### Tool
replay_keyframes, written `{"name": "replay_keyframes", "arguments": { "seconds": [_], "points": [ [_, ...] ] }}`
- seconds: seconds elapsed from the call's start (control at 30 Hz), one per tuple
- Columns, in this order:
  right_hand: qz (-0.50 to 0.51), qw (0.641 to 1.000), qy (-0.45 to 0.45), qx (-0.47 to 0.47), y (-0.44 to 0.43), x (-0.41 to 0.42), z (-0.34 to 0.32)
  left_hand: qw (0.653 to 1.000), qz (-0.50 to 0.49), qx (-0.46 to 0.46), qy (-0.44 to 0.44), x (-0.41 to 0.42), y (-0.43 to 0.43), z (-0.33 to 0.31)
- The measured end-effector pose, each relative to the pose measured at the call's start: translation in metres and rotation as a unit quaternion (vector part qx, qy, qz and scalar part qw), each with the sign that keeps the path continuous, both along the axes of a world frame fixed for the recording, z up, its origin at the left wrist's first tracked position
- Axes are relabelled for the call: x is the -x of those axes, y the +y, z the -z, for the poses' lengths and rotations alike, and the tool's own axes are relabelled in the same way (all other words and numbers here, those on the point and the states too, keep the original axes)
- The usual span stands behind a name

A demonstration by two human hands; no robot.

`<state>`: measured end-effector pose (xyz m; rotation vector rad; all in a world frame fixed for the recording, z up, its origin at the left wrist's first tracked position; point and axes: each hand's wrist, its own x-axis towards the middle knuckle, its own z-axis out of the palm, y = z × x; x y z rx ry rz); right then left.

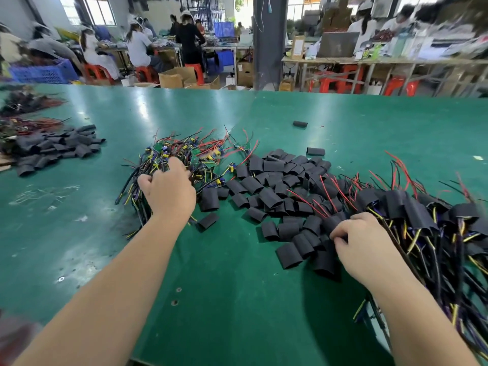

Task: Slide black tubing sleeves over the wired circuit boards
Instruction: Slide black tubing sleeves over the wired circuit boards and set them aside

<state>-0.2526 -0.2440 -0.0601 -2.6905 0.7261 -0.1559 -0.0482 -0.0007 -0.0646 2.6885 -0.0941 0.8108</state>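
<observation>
Our left hand [169, 191] lay mid-table, fingers curled round wires in the heap of boards [200, 157]. Right hand [364, 244], fingers bent, touched the sleeves [266, 180] heaped just beside the boards; we could not tell whether it pinched one. Sleeved boards [422, 215] lay piled toward the right edge of the table [237, 299].

Green table [237, 299]; sleeves [277, 186]; wired boards [195, 154]

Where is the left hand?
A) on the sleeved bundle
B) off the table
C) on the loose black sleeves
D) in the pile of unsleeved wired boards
D: the left hand lies curled among the bare wired circuit boards, left of the loose black sleeves.
</observation>
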Motion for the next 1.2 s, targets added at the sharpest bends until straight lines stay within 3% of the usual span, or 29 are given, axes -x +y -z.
{"name": "replay_keyframes", "arguments": {
  "seconds": [0.13, 0.23, 0.27, 0.33, 0.37, 0.43, 0.5, 0.7, 0.87, 1.0, 1.13, 1.2],
  "points": [
    [-0.034, 0.993, -0.110, 0.023, 0.003, 0.000, 0.000, 0.984, 0.120, 0.123, -0.050, 0.013, -0.005, -0.024],
    [-0.053, 0.968, -0.205, -0.134, 0.009, -0.001, -0.009, 0.957, 0.268, 0.107, 0.009, 0.036, -0.013, -0.037],
    [-0.073, 0.945, -0.206, -0.244, 0.013, -0.001, -0.011, 0.947, 0.309, 0.082, 0.028, 0.046, -0.017, -0.038],
    [-0.114, 0.840, -0.220, -0.483, 0.023, -0.001, -0.014, 0.922, 0.380, 0.032, 0.068, 0.064, -0.025, -0.035],
    [-0.118, 0.789, -0.249, -0.549, 0.026, -0.001, -0.014, 0.910, 0.404, 0.013, 0.089, 0.071, -0.029, -0.032],
    [-0.102, 0.724, -0.323, -0.601, 0.027, -0.004, -0.015, 0.898, 0.424, -0.021, 0.118, 0.080, -0.033, -0.022],
    [-0.067, 0.697, -0.365, -0.613, 0.025, -0.004, -0.018, 0.894, 0.427, -0.026, 0.134, 0.086, -0.037, -0.013],
    [-0.028, 0.738, -0.342, -0.581, 0.025, -0.010, -0.005, 0.884, 0.450, 0.003, 0.129, 0.107, -0.069, -0.005],
    [-0.044, 0.787, -0.315, -0.529, 0.022, -0.011, 0.002, 0.900, 0.414, -0.011, 0.136, 0.110, -0.075, 0.010],
    [-0.120, 0.832, -0.238, -0.486, 0.028, -0.016, 0.000, 0.927, 0.374, 0.006, 0.040, 0.111, -0.061, 0.016],
    [-0.119, 0.942, -0.168, -0.264, 0.025, -0.051, -0.005, 0.934, 0.350, 0.075, -0.003, 0.109, -0.058, 0.017],
    [-0.108, 0.969, -0.143, -0.171, 0.028, -0.077, -0.009, 0.933, 0.344, 0.103, -0.009, 0.108, -0.060, 0.017]
  ]
}}
